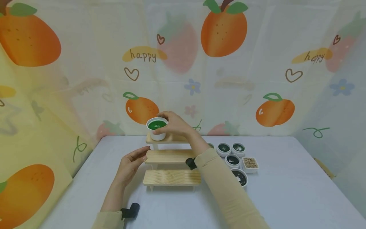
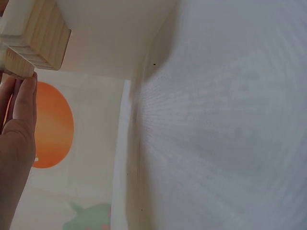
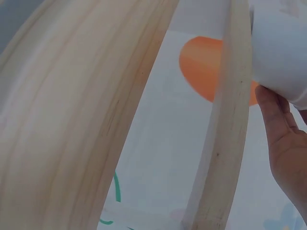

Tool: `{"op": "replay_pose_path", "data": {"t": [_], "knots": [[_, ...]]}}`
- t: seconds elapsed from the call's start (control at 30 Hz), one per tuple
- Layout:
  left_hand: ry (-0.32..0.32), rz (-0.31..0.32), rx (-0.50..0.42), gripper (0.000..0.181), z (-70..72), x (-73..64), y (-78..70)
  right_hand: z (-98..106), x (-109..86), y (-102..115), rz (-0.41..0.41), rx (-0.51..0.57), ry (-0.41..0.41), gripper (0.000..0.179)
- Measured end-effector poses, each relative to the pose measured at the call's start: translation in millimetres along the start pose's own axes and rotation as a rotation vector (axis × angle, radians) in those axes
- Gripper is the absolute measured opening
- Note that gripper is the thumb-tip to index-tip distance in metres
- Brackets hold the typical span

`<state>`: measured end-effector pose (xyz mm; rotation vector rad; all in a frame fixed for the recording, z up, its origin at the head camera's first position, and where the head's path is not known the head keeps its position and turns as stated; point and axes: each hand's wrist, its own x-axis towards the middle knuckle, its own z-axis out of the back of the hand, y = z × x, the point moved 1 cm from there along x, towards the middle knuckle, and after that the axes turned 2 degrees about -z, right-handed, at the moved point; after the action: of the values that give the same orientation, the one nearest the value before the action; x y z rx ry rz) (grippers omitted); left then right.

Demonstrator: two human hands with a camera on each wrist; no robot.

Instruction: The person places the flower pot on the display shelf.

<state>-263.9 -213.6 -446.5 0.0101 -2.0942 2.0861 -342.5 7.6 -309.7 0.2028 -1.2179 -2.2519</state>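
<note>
A white cup with a green, white-marked top (image 1: pixel 157 124) is at the left end of the top tier of a three-tier wooden stand (image 1: pixel 171 178). My right hand (image 1: pixel 174 124) grips this cup by its side, fingers behind and thumb across the front. In the right wrist view the cup's white wall (image 3: pixel 279 52) is right against the top board (image 3: pixel 230 115). My left hand (image 1: pixel 131 165) is at the stand's left side, its nearly straight fingertips right at a board's end. The left wrist view shows these fingers (image 2: pixel 24 100) against the wood.
Right of the stand, several white cups with dark tops, one being a round cup (image 1: pixel 233 160), are grouped together, partly hidden by my right sleeve. Beside them is a square white dish (image 1: pixel 250 164) of small tan pieces. A fruit-print cloth (image 1: pixel 228 79) hangs behind the white table (image 1: pixel 286 190).
</note>
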Motion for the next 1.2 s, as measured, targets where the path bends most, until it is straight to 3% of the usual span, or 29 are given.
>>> {"op": "replay_pose_path", "data": {"t": [0.8, 1.2], "knots": [[0.004, -0.02, -0.025, 0.052, 0.4, 0.2, 1.8, -2.2, -3.3, -1.3, -0.032, 0.008, -0.022, 0.081], [-0.011, -0.007, -0.019, 0.052, 0.0, -0.4, 0.4, 12.0, -13.2, -6.9, -0.027, 0.038, -0.045, 0.082]]}}
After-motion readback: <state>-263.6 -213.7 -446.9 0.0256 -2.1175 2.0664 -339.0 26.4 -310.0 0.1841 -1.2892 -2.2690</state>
